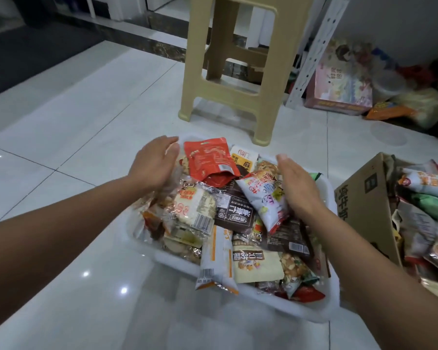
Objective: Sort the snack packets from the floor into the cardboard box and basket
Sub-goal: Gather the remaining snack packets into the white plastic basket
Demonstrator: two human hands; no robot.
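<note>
The tiled floor [74, 109] carries everything, and the white basket [321, 309] sits on it in the middle of the view. A beige stool [223, 92] stands just behind the basket. The box [364, 198] stands just right of the basket, open at the top, with packets [425, 183] piled inside it. Further back and right of the basket, a pink carton [339, 84] leans by a white perforated post [311, 54], with blurred bags beside it.

The basket is heaped above its rim. Its pile includes a red packet [210, 157] at the far side, a white packet [263, 198] lying slantwise near the middle and a brown packet [234, 210] beneath that. Some packets hang over the basket's near rim.

The left hand [154, 164] is at the basket's far left edge, the right hand [299, 188] over its right side. Both have straight fingers and palms turned inward toward the pile, grasping nothing. Whether either palm touches the packets cannot be told.
</note>
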